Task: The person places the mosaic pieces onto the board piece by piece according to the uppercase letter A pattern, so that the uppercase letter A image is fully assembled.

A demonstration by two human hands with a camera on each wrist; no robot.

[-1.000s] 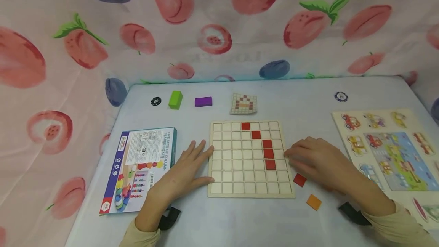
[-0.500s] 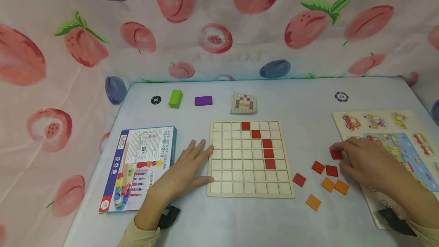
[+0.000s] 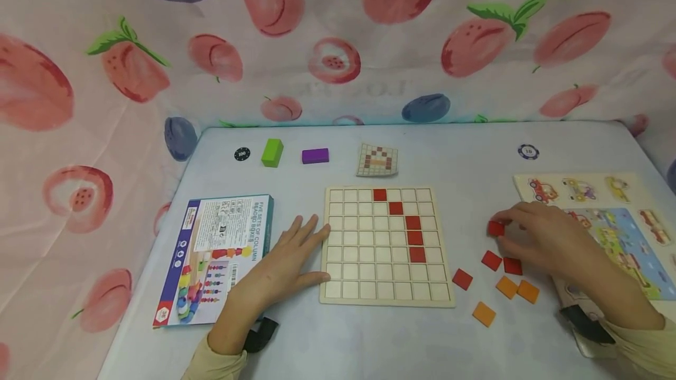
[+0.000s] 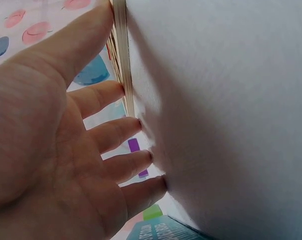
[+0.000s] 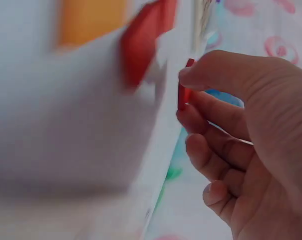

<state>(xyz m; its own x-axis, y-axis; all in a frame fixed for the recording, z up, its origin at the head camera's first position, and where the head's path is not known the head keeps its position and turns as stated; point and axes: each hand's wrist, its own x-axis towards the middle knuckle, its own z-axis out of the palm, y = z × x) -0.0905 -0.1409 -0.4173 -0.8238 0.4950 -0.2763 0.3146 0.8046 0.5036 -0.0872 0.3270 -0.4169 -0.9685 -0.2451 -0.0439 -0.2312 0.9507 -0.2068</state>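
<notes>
My right hand (image 3: 544,236) pinches a red square tile (image 3: 495,228) between thumb and fingers, right of the wooden grid board (image 3: 369,239); the right wrist view shows the tile (image 5: 183,92) edge-on. My left hand (image 3: 282,265) lies with fingers spread, its fingertips at the board's left edge; in the left wrist view the hand (image 4: 86,130) has straight fingers against the board's side (image 4: 122,50). Several red tiles sit in the grid in a slanting, then straight line. Loose red tiles (image 3: 462,279) and orange tiles (image 3: 484,314) lie between board and right hand.
Behind the board lies a small pattern card (image 3: 377,160), with a purple block (image 3: 315,156), a green block (image 3: 271,152) and a black chip (image 3: 242,154) to its left. A flat box (image 3: 213,260) is at left, a vehicle puzzle board (image 3: 607,239) at right.
The right hand left the board's right edge for the loose tiles, took hold of a red tile and has moved it slightly left. The left hand stays in place.
</notes>
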